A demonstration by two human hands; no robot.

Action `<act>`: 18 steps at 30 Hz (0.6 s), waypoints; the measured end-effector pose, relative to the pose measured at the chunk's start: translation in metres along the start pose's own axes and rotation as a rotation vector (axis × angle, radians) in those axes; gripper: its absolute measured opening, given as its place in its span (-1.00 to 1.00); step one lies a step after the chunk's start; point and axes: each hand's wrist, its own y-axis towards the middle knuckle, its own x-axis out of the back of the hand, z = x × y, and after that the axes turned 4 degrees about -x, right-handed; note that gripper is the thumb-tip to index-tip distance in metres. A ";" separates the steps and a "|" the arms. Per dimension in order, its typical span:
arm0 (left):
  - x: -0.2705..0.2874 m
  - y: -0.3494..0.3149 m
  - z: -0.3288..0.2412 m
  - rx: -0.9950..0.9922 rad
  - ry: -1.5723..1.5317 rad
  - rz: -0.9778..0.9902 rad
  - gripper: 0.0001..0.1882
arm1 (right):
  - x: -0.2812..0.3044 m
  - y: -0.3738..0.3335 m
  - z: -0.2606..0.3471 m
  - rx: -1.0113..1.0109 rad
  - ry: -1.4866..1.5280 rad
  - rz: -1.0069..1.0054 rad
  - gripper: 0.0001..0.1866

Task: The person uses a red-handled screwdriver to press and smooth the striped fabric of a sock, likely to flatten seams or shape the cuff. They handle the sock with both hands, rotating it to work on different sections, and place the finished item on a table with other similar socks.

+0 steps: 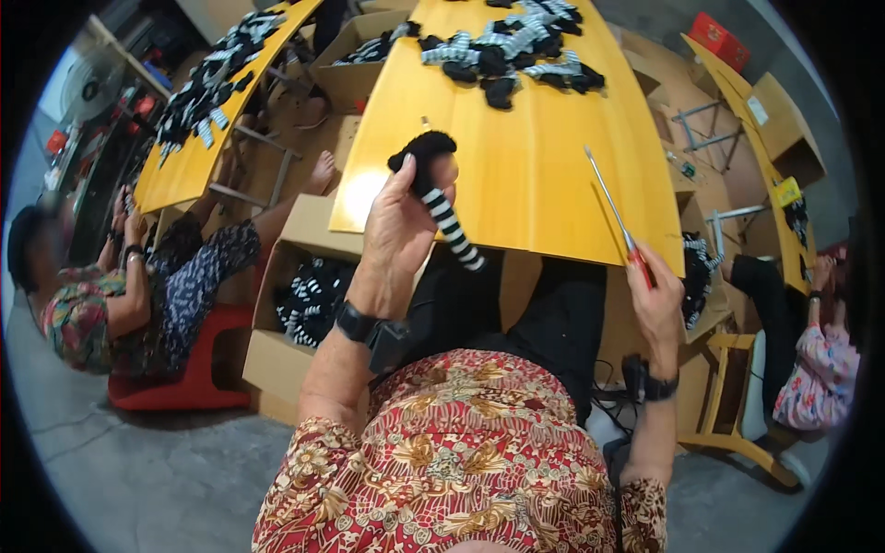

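Note:
My left hand (396, 221) is closed on a black fuzzy fabric piece with a black-and-white striped tube (449, 224), raised over the near edge of the yellow table (544, 184). The striped end hangs down to the right; the black end bends over at the top, above my fingers. Whether the tube is stuffed, I cannot tell. In my right hand (659, 304) is a screwdriver (636, 263) with a red handle and a long thin metal shaft. Its tip points up and away over the table, apart from the fabric piece.
Several similar striped pieces (502, 55) lie heaped at the table's far end. An open cardboard box (290, 355) of them stands left of my legs, another box (710, 323) at the right. Co-workers sit on both sides, one on a red plastic chair (217, 359).

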 end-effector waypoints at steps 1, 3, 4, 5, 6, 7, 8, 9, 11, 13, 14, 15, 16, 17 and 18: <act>-0.001 -0.002 0.003 0.016 0.000 -0.017 -0.64 | -0.009 0.013 -0.002 -0.001 -0.072 -0.019 -0.72; -0.009 -0.007 0.007 0.053 -0.019 0.017 -0.65 | -0.026 0.034 -0.007 0.016 -0.192 -0.065 -0.71; -0.011 -0.007 0.010 0.061 -0.001 0.012 -0.65 | -0.035 0.042 -0.013 0.036 -0.238 -0.086 -0.71; -0.012 -0.007 0.011 0.072 0.020 0.004 -0.66 | -0.043 0.046 -0.018 0.050 -0.283 -0.104 -0.71; -0.013 -0.006 0.013 0.082 0.041 -0.004 -0.66 | -0.050 0.050 -0.023 0.055 -0.314 -0.091 -0.70; -0.016 -0.008 0.013 0.090 0.033 -0.005 -0.69 | -0.057 0.055 -0.026 0.064 -0.341 -0.072 -0.70; -0.015 -0.008 0.014 0.105 0.011 0.004 -0.70 | -0.061 0.056 -0.027 0.073 -0.368 -0.054 -0.70; -0.014 -0.008 0.014 0.118 -0.010 0.013 -0.71 | -0.062 0.055 -0.027 0.106 -0.345 -0.048 -0.70; -0.012 -0.010 0.013 0.126 -0.023 0.003 -0.72 | -0.062 0.055 -0.020 0.180 -0.298 -0.030 -0.69; -0.015 -0.012 0.012 0.122 -0.004 -0.023 -0.74 | -0.059 0.053 -0.013 0.185 -0.223 -0.036 -0.69; -0.014 -0.012 0.013 0.122 -0.010 -0.030 -0.74 | -0.057 0.053 -0.010 0.187 -0.186 -0.040 -0.68; -0.012 -0.011 0.014 0.123 -0.017 -0.036 -0.75 | -0.056 0.055 -0.008 0.171 -0.150 -0.025 -0.68; -0.011 -0.010 0.014 0.125 -0.022 -0.042 -0.76 | -0.054 0.056 -0.006 0.154 -0.113 -0.011 -0.68; -0.011 -0.010 0.015 0.135 -0.023 -0.040 -0.76 | -0.053 0.057 -0.005 0.136 -0.077 0.003 -0.67; -0.010 -0.011 0.015 0.146 -0.023 -0.037 -0.77 | -0.053 0.055 -0.008 0.069 -0.002 0.023 -0.67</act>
